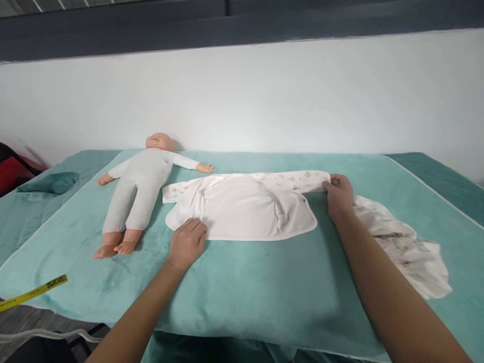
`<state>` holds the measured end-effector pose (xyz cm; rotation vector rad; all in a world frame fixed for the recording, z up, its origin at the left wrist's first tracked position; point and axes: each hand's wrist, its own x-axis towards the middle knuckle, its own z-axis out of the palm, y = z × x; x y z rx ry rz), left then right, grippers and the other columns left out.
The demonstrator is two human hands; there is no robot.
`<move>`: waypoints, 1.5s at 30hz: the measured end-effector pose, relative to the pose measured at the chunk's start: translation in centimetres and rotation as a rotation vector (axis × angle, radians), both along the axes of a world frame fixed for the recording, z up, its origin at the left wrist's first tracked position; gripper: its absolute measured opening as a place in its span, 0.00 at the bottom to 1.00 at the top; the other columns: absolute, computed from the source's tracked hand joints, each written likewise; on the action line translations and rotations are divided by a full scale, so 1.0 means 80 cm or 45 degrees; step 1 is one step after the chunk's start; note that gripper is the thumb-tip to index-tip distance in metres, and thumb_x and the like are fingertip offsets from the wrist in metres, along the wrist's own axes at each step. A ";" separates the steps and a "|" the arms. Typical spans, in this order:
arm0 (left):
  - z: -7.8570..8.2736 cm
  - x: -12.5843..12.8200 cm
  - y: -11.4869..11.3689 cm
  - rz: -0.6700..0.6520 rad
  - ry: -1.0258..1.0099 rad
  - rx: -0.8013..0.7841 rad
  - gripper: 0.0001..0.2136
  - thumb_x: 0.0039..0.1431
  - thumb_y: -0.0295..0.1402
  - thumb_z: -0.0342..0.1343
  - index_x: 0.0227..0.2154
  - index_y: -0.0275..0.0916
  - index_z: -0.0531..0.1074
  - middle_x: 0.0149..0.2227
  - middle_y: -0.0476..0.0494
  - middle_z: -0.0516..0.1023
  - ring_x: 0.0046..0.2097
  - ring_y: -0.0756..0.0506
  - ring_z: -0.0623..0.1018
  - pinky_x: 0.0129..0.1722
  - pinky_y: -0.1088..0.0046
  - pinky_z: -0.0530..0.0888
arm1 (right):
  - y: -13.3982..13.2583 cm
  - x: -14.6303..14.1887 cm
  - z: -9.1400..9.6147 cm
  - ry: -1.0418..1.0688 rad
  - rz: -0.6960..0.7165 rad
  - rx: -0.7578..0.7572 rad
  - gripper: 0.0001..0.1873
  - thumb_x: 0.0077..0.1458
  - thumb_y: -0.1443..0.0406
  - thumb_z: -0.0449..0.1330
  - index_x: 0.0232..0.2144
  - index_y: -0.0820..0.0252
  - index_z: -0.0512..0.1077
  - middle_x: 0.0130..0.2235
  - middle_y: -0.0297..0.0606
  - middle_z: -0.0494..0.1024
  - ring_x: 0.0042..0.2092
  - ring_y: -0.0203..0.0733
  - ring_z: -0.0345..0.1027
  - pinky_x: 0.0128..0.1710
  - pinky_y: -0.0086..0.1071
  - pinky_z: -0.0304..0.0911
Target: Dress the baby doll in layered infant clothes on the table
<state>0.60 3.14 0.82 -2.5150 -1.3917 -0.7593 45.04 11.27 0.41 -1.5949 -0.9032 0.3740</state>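
A white baby garment (242, 209) lies spread flat on the teal padded mat (242, 282), with a printed sleeve stretched out to the right. My left hand (187, 243) rests on the garment's lower left edge with its fingers curled onto the cloth. My right hand (339, 195) pinches the end of the printed sleeve (298, 180). A baby doll (138, 189) in a pale grey suit lies on its back just left of the garment, arms out.
A crumpled white printed cloth (404, 249) lies on the mat under my right forearm. A dark teal cushion (51, 182) sits at the far left. A yellow tape measure (34, 292) pokes in at the lower left. A white wall runs behind the mat.
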 end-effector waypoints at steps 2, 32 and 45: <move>0.000 0.000 0.000 -0.006 -0.004 0.009 0.11 0.58 0.21 0.46 0.24 0.40 0.68 0.26 0.46 0.72 0.32 0.46 0.70 0.32 0.69 0.67 | -0.001 0.000 -0.001 -0.166 -0.075 -0.093 0.17 0.46 0.66 0.55 0.42 0.57 0.68 0.40 0.42 0.77 0.37 0.45 0.70 0.40 0.39 0.66; -0.002 -0.001 0.000 -0.026 -0.036 0.065 0.11 0.56 0.20 0.47 0.24 0.39 0.68 0.26 0.45 0.70 0.31 0.45 0.69 0.31 0.69 0.66 | -0.003 -0.066 0.003 -1.301 0.381 -0.773 0.32 0.69 0.53 0.36 0.64 0.67 0.59 0.69 0.53 0.58 0.70 0.52 0.47 0.66 0.53 0.45; -0.001 -0.009 0.012 0.112 -0.341 0.154 0.13 0.60 0.22 0.45 0.38 0.39 0.73 0.42 0.40 0.78 0.46 0.44 0.76 0.48 0.65 0.74 | -0.007 -0.064 0.001 -1.332 0.197 -0.836 0.32 0.68 0.52 0.38 0.61 0.66 0.64 0.67 0.57 0.59 0.69 0.55 0.49 0.63 0.55 0.47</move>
